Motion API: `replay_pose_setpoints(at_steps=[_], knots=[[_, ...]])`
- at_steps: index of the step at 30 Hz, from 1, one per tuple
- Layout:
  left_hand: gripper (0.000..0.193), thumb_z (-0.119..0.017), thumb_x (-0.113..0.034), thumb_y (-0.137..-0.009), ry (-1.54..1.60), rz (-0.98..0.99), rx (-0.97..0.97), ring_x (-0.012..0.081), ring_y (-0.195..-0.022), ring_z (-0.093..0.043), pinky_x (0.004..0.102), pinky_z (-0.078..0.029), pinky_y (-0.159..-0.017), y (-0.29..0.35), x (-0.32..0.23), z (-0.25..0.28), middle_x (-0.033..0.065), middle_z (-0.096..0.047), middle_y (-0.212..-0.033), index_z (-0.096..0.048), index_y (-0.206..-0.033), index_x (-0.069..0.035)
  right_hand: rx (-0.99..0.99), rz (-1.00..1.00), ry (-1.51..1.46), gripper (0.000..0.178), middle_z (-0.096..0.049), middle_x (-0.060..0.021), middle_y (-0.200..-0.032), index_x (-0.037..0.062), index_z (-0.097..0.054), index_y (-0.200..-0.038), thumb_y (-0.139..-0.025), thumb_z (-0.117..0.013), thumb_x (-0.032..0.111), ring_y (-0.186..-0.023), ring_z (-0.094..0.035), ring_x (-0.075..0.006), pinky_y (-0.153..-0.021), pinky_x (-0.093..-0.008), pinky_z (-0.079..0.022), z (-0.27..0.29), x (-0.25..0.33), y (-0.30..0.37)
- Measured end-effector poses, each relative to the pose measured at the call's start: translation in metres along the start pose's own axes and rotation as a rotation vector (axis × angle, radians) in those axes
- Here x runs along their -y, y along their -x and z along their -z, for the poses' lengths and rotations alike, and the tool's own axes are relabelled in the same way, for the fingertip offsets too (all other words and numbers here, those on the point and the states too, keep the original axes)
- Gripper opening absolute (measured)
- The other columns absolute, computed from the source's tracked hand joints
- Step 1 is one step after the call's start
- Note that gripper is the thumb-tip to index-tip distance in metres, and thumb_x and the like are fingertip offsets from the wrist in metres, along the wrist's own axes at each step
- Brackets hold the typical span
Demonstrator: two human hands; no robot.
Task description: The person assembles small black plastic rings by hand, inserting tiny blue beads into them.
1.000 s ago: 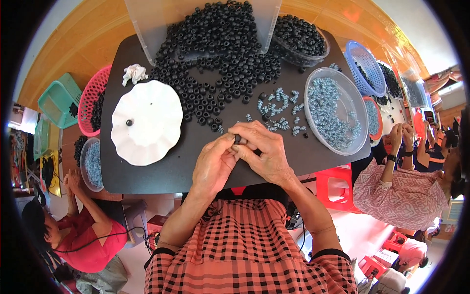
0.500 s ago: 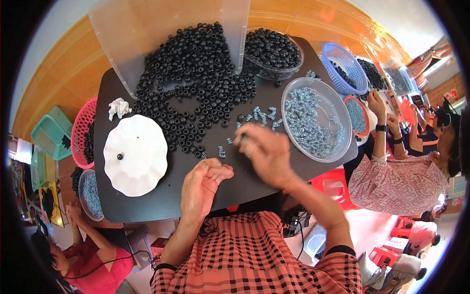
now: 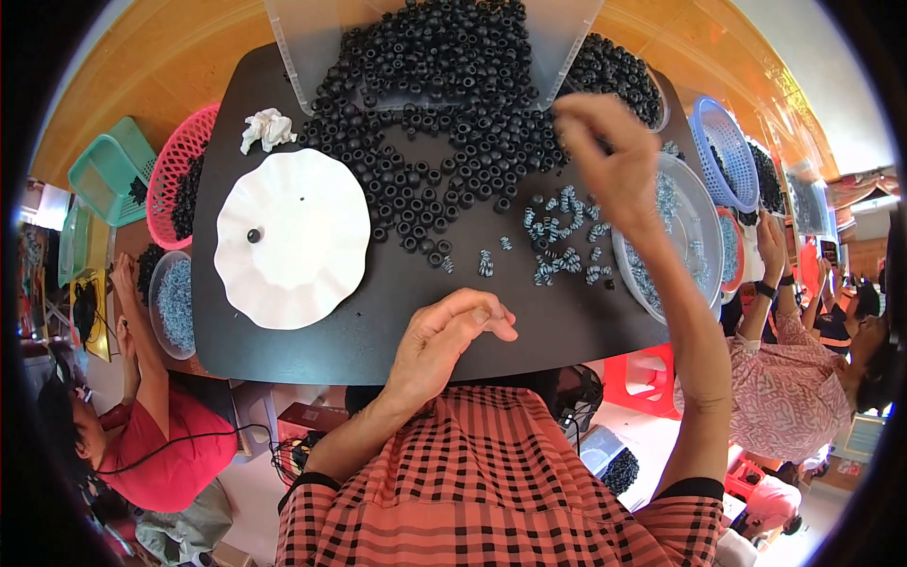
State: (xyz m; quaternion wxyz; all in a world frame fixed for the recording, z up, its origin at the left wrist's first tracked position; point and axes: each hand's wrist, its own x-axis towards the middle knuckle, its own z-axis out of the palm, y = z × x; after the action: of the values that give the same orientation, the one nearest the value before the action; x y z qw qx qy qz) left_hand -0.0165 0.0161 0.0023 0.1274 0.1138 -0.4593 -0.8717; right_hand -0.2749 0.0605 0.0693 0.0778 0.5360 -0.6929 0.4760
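My left hand (image 3: 453,338) hovers over the near edge of the dark table, its fingers curled against the thumb; whatever may be inside is hidden. Farther off, my right hand (image 3: 614,161) is smeared by motion beside the right end of the heap of round black beads with holes (image 3: 453,151). Its forearm crosses a clear bowl (image 3: 710,198) of small blue-grey striped spiral pieces. Between the hands lie loose spiral pieces (image 3: 567,260) with a few black beads. At left, one black bead (image 3: 253,235) rests on a white scalloped plate (image 3: 312,298).
Behind the heap, a clear bin (image 3: 300,61) lies with its open side facing me. A bowl of black beads (image 3: 619,76) stands right of it. Crumpled tissue (image 3: 267,130) is above the plate. Pink (image 3: 168,175) and blue baskets (image 3: 704,132) flank the table. Other people sit left and right.
My right hand has moved away from me and right, from the loose spiral pieces to beside the black heap. More spiral pieces show on the table. The whole view has shifted.
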Motion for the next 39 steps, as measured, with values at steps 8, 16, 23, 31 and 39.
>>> replay_pose_setpoints(at_steps=[8, 16, 23, 31, 39], knots=[[0.021, -0.042, -0.012, -0.1, 0.028, 0.024, 0.012, 0.0195, -0.101, -0.059, 0.0347, -0.044, -0.094, -0.002, 0.002, -0.001, 0.0116, -0.067, -0.088, -0.058, -0.102, 0.002, 0.569, 0.207, 0.288, 0.019, -0.061, -0.0066, -0.083, 0.0037, -0.067, -0.094, -0.075, -0.069, 0.008, -0.078, -0.059, -0.0213, -0.073, -0.035, -0.041, -0.048, 0.047, 0.035], [0.023, -0.042, -0.013, -0.099, 0.033, -0.005, 0.003, 0.0146, -0.098, -0.06, 0.0308, -0.045, -0.093, -0.001, 0.003, -0.002, 0.0093, -0.068, -0.09, -0.059, -0.102, 0.002, 0.463, 0.234, 0.349, 0.01, -0.055, -0.0037, -0.076, 0.0083, -0.062, -0.084, -0.075, -0.066, 0.011, -0.077, -0.055, -0.0197, -0.072, -0.0354, -0.035, -0.057, 0.041, 0.046], [0.025, -0.042, -0.016, -0.101, 0.017, 0.028, -0.034, 0.0131, -0.094, -0.061, 0.027, -0.045, -0.089, -0.001, 0.004, 0.001, 0.0099, -0.068, -0.092, -0.06, -0.105, 0.002, 0.472, 0.189, 0.315, 0.021, -0.058, -0.0044, -0.08, 0.0064, -0.064, -0.096, -0.076, -0.067, 0.009, -0.078, -0.058, -0.0214, -0.073, -0.0363, -0.038, -0.065, 0.051, 0.045], [0.024, -0.042, -0.012, -0.1, 0.14, -0.005, -0.032, 0.018, -0.099, -0.062, 0.0305, -0.046, -0.093, -0.002, 0.004, -0.003, 0.013, -0.066, -0.092, -0.059, -0.106, 0.003, 0.477, 0.164, 0.323, 0.02, -0.059, -0.0043, -0.08, 0.0073, -0.061, -0.093, -0.074, -0.066, 0.007, -0.079, -0.058, -0.0219, -0.073, -0.0358, -0.038, -0.058, 0.042, 0.044], [0.022, -0.045, -0.009, -0.099, 0.392, -0.086, -0.141, 0.0188, -0.102, -0.062, 0.0349, -0.047, -0.094, -0.008, -0.008, 0.002, 0.0103, -0.063, -0.104, -0.055, -0.116, 0.002, 0.324, -0.109, -0.242, 0.017, -0.066, -0.0042, -0.083, 0.004, -0.064, -0.086, -0.072, -0.068, -0.004, -0.075, -0.063, -0.0155, -0.071, -0.0286, -0.049, -0.035, 0.074, 0.066]])
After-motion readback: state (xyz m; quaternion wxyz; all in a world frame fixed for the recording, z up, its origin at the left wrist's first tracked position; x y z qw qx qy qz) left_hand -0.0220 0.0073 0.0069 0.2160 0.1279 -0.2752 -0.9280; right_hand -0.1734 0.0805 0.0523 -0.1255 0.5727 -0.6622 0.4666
